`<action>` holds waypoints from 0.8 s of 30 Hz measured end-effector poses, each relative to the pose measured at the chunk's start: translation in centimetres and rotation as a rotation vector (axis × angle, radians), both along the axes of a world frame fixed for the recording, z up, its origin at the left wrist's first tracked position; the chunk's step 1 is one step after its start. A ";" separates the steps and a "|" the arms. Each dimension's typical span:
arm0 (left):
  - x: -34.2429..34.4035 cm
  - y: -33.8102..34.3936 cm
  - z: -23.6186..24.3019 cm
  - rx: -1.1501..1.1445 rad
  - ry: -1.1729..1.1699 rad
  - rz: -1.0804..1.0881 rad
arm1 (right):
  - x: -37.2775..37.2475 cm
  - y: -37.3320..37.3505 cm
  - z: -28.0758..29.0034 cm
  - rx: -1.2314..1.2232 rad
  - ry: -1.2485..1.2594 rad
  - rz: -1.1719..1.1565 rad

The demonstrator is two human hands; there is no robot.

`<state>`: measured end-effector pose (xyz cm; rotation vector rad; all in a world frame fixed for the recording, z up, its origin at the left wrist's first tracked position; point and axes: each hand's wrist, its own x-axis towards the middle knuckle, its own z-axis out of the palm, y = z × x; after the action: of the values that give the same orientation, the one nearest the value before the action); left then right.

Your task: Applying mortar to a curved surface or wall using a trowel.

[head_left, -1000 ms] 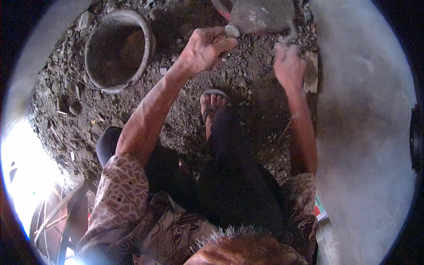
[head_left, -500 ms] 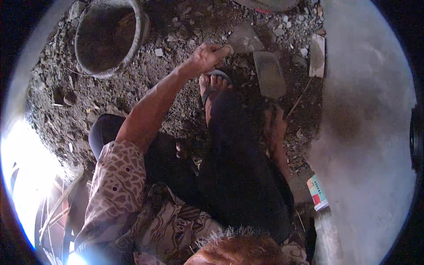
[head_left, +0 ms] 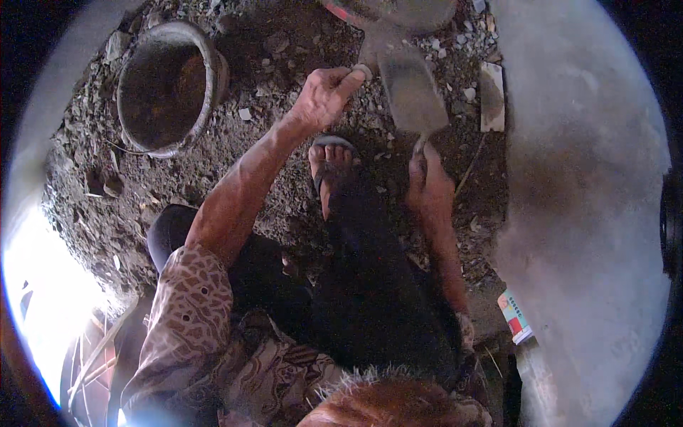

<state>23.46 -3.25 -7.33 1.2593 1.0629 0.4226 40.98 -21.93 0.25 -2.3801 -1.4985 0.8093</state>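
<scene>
My left hand (head_left: 324,96) is closed, its thumb and fingers gripping a small grey piece (head_left: 363,71) that I cannot make out clearly. Just beyond it a dusty grey patch or flat piece blends into the ground. My right hand (head_left: 427,174) grips the handle of a dusty trowel (head_left: 413,89), whose flat rectangular blade lies angled upward in the view, to the right of my left hand. A round, dust-covered pan (head_left: 398,11) with some red on its rim is at the top edge, just beyond the blade. My sandalled foot (head_left: 331,160) is between my two forearms.
A worn round tub (head_left: 206,99) stands on the rubble-strewn soil at upper left. A pale strip (head_left: 492,96) lies beside the concrete surface (head_left: 583,178) along the right. A printed container (head_left: 514,313) sits at lower right. Dry sticks (head_left: 96,356) and bright light are at lower left.
My right hand has drawn back toward me with the trowel, from near the pan at the top. My left hand, still closed, has shifted slightly down and left.
</scene>
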 end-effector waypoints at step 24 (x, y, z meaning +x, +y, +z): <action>-1.0 4.3 3.8 0.143 -0.015 -0.053 | 6.1 10.5 1.5 0.514 -0.109 -0.049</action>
<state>22.43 1.05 -3.56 1.4062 0.9987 0.4737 47.13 -11.39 1.74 -2.0842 -1.4626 0.2403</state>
